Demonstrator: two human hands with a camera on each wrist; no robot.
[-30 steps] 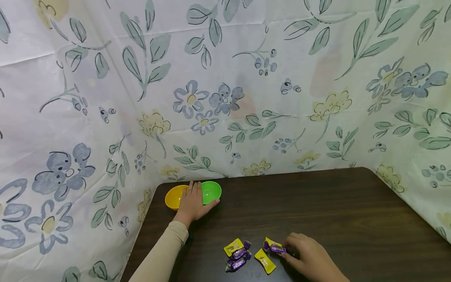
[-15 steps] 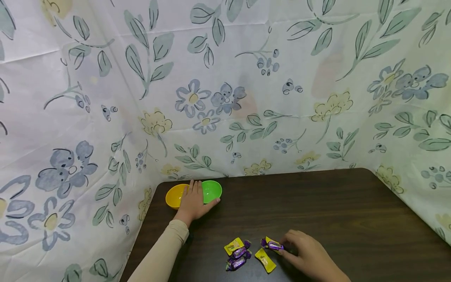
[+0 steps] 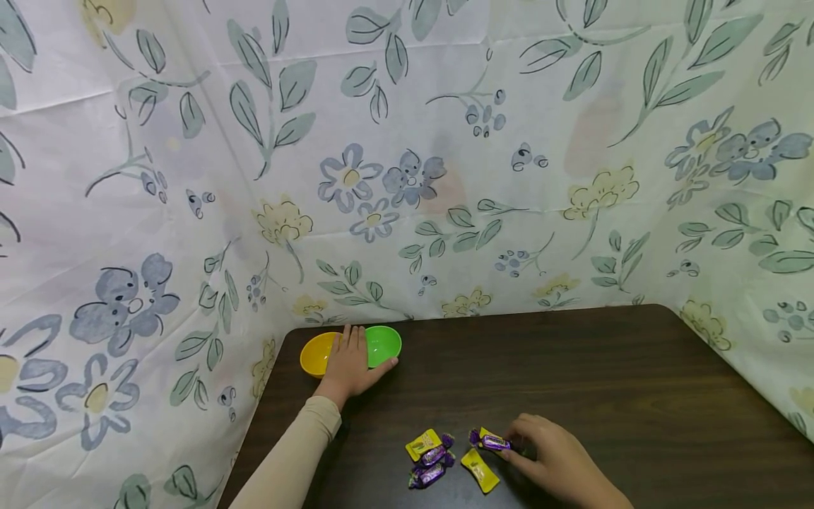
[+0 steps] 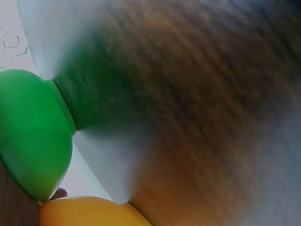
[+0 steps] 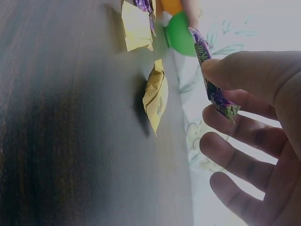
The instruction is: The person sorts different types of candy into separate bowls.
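My left hand lies over the yellow bowl and the green bowl, fingers extended where they meet and thumb spread along the green bowl's near side. In the left wrist view both bowls' outsides show, with a fingertip between them. My right hand pinches a purple-wrapped candy between thumb and forefinger; the other fingers are loosely bent. Part of a yellow-wrapped candy shows behind the purple one. Another yellow-wrapped candy lies on the table, just left of this hand.
Left of these lies a small cluster on the dark wooden table: a yellow candy and purple candies. Floral cloth hangs behind the table and along its sides. The bowls stand at the far left corner.
My right hand has shifted slightly left with the purple candy. My left hand stays on the bowls. The head view has turned very slightly.
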